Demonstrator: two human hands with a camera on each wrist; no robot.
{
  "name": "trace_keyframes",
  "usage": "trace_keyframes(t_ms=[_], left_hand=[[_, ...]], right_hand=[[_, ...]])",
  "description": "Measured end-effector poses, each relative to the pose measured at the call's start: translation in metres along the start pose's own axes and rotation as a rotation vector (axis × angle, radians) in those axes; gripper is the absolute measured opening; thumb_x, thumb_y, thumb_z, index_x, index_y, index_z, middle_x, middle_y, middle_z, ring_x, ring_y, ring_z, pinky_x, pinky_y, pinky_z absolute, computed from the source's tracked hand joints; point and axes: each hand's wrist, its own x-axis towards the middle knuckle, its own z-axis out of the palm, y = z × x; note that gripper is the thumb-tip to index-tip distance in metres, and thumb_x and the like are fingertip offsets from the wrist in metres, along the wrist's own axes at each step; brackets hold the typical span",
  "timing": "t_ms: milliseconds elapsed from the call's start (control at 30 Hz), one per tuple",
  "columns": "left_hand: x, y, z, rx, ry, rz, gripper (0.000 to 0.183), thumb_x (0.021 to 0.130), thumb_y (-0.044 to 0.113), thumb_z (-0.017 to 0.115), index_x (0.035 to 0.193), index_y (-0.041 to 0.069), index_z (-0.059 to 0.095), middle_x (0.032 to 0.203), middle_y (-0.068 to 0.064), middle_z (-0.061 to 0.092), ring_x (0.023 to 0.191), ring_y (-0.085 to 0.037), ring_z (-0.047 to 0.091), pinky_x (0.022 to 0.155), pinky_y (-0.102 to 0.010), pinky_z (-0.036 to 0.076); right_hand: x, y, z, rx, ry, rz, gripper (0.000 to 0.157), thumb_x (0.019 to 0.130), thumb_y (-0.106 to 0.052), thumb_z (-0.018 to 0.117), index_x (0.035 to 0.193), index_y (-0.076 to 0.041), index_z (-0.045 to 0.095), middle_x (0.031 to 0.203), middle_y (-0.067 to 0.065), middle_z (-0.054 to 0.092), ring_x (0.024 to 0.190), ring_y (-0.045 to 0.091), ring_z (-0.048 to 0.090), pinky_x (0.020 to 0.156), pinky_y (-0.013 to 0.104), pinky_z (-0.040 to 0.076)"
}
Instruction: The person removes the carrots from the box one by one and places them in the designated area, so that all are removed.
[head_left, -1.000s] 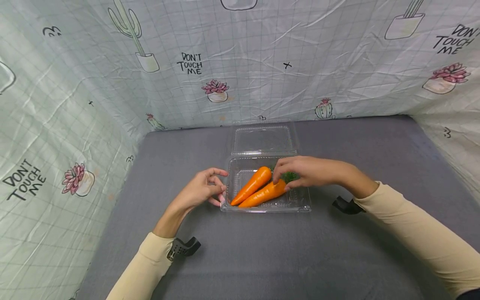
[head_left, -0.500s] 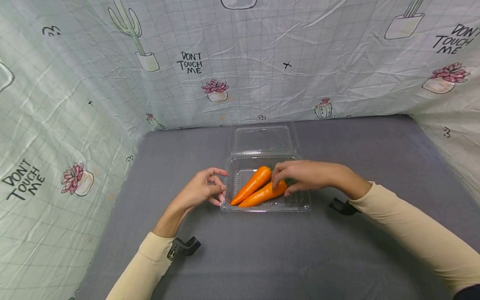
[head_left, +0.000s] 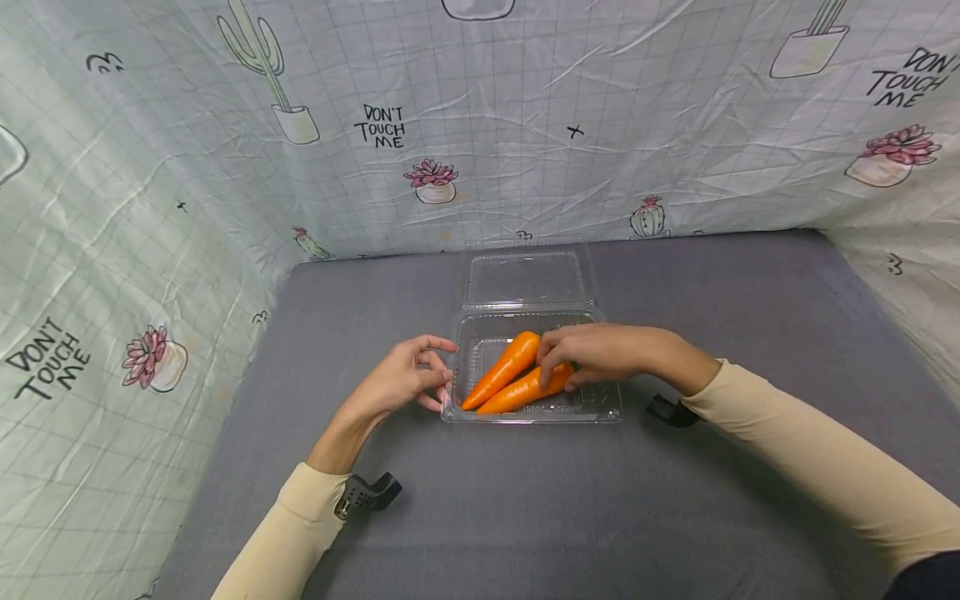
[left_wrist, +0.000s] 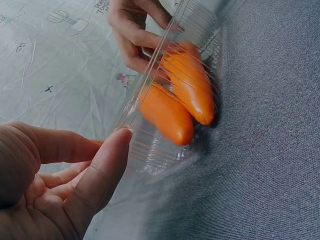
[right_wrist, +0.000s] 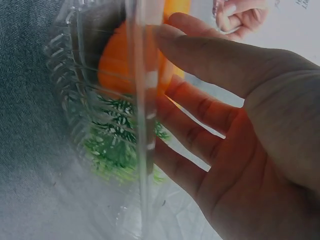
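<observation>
One clear container (head_left: 540, 419) (lid (head_left: 525, 279) folded back) sat on grey cloth (head_left: 480, 517), holding a farther carrot (head_left: 506, 367) and a nearer carrot (head_left: 517, 396), the latter clasped by the right hand (head_left: 603, 352), while the left hand (head_left: 397, 379) pinched the container's left rim.

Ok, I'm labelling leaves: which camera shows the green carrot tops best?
Right wrist: the green tops show large through the clear container. Head view: the right hand mostly hides them. Left wrist: none clearly.

Carrot greens (right_wrist: 112, 155) mostly hidden in head view, left sleeve (head_left: 288, 521) cut off below
</observation>
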Motion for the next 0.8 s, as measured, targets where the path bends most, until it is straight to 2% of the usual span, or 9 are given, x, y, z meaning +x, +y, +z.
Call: trace_keyframes(t_ms=[200, 400, 533, 700, 800], left_hand=[[0.0004, -0.0001, -0.0001, -0.004, -0.004, -0.002, 0.045, 0.097, -0.001, 0.063, 0.139, -0.003, 0.048, 0.087, -0.017, 0.064, 0.067, -0.023, 0.069, 0.060, -0.041, 0.065], [0.0003, 0.0010, 0.0002, -0.008, -0.009, 0.001, 0.045, 0.097, -0.002, 0.063, 0.139, -0.004, 0.048, 0.087, -0.017, 0.064, 0.067, -0.024, 0.069, 0.060, -0.041, 0.065], [-0.0004, 0.0020, 0.0009, -0.012, -0.008, 0.001, 0.046, 0.097, -0.002, 0.062, 0.140, -0.005, 0.047, 0.086, -0.017, 0.064, 0.066, -0.024, 0.069, 0.060, -0.041, 0.065], [-0.0012, 0.0026, 0.0016, -0.010, -0.004, -0.006, 0.045, 0.097, -0.003, 0.062, 0.140, -0.004, 0.048, 0.087, -0.017, 0.063, 0.066, -0.024, 0.069, 0.061, -0.044, 0.065], [-0.0013, 0.0022, 0.0013, -0.009, -0.002, -0.009, 0.045, 0.097, -0.003, 0.062, 0.140, -0.004, 0.048, 0.087, -0.017, 0.063, 0.066, -0.024, 0.069, 0.062, -0.045, 0.065]], right_hand=[[0.0058, 0.0021, 0.0071, -0.002, -0.032, -0.036, 0.032, 0.088, 0.000, 0.077, 0.112, -0.021, 0.079, 0.125, 0.005, 0.063, 0.111, 0.020, 0.058, 0.094, 0.039, 0.054], [0.0080, 0.0018, 0.0095, -0.030, -0.062, -0.043, 0.038, 0.090, -0.001, 0.075, 0.120, -0.026, 0.077, 0.123, 0.001, 0.061, 0.104, 0.014, 0.054, 0.087, 0.030, 0.053], [0.0067, 0.0013, 0.0063, -0.035, -0.074, -0.059, 0.040, 0.092, -0.001, 0.073, 0.124, -0.026, 0.075, 0.124, 0.003, 0.062, 0.107, 0.015, 0.057, 0.091, 0.032, 0.054], [0.0046, 0.0013, 0.0017, 0.001, -0.117, -0.016, 0.046, 0.091, 0.001, 0.073, 0.128, -0.025, 0.073, 0.129, 0.004, 0.061, 0.116, 0.018, 0.057, 0.099, 0.037, 0.053], [0.0047, 0.0017, 0.0009, -0.001, -0.144, 0.005, 0.046, 0.091, -0.004, 0.074, 0.131, -0.028, 0.071, 0.127, 0.001, 0.061, 0.112, 0.017, 0.057, 0.096, 0.035, 0.053]])
